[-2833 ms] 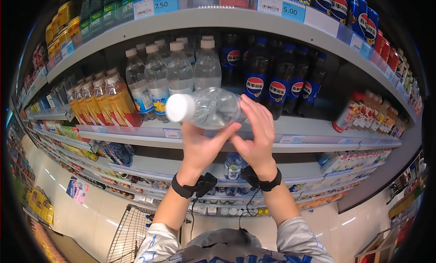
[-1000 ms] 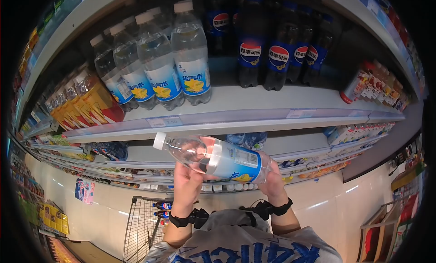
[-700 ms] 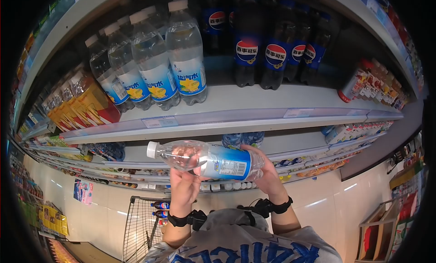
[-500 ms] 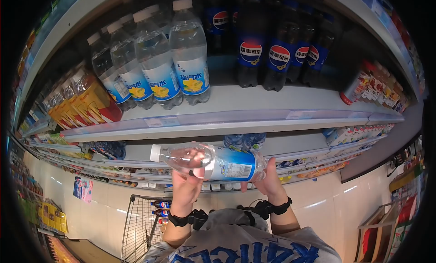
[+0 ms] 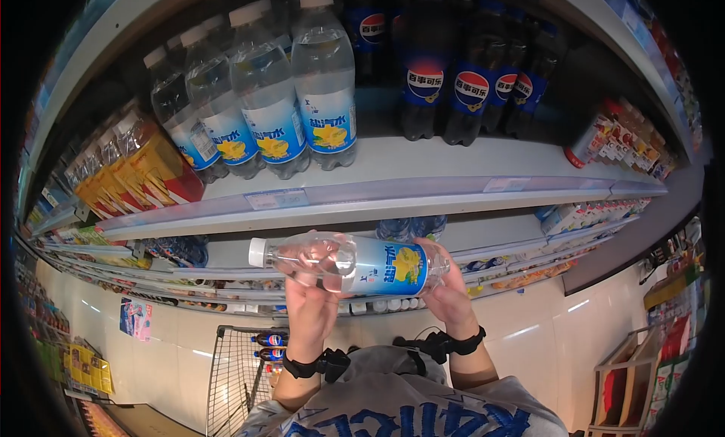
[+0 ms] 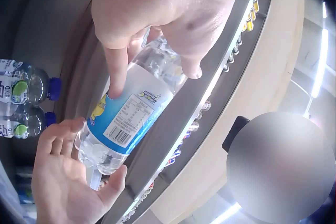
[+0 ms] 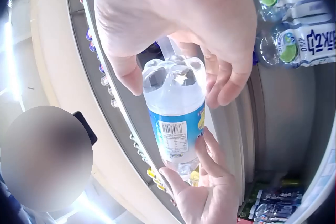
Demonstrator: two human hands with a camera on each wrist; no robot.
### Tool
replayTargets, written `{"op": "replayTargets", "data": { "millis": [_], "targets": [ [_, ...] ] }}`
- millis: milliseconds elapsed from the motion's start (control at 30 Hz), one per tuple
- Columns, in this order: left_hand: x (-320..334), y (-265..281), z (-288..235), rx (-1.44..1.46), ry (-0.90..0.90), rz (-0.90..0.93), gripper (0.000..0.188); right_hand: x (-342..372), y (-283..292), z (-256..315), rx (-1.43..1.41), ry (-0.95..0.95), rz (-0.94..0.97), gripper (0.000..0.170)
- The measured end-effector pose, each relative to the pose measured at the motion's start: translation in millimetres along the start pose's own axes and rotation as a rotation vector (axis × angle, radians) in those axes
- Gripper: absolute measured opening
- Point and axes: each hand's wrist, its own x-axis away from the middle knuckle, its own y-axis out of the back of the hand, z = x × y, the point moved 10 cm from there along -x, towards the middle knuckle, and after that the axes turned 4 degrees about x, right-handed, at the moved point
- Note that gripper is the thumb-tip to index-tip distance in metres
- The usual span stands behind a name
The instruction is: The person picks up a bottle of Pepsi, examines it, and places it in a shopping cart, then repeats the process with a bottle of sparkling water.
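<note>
A clear soda bottle (image 5: 393, 268) with a white cap and a blue-and-white label lies sideways between both hands, cap to the left in the head view. The label's yellow picture faces up there, while its barcode side shows in both wrist views. Around the bottle's upper part, my left hand (image 5: 311, 305) grips it, with thumb and fingers on opposite sides. At the base, my right hand (image 5: 455, 301) holds the other end; in the right wrist view the bottle bottom (image 7: 173, 77) sits between its thumb and fingers. The bottle is held in front of the shelf edge.
Matching soda bottles (image 5: 325, 82) and dark cola bottles (image 5: 472, 89) stand on the shelf (image 5: 453, 161) ahead. Orange-labelled bottles (image 5: 155, 161) are at its left. A shopping cart (image 5: 226, 376) with cola bottles (image 5: 268, 339) stands below left. Lower shelves run beneath the hands.
The bottle has come down from the shelf front, where its cap faced the camera, to lie sideways lower down. Recently it has been rolled, turning the barcode away and the yellow picture up.
</note>
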Motion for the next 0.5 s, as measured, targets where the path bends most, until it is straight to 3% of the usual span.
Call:
{"op": "replayTargets", "data": {
  "millis": [167, 233, 333, 500],
  "targets": [
    [4.6, 2.6, -12.3, 0.062, -0.021, -0.008, 0.090, 3.6, -2.6, -11.6, 0.101, 0.013, 0.025, 0.089],
    [5.5, 8.6, -11.8, 0.079, -0.004, 0.013, 0.089, 10.2, -8.6, -29.5, -0.065, -0.046, 0.155, 0.089],
    [7.5, 15.1, -10.8, 0.075, 0.010, 0.050, 0.087, 15.8, -3.5, -50.6, -0.083, -0.185, 0.089, 0.101],
    [8.8, 9.7, -14.2, 0.036, -0.011, 0.185, 0.080, 23.4, -5.5, -59.1, -0.108, -0.163, -0.016, 0.091]
  ]
}}
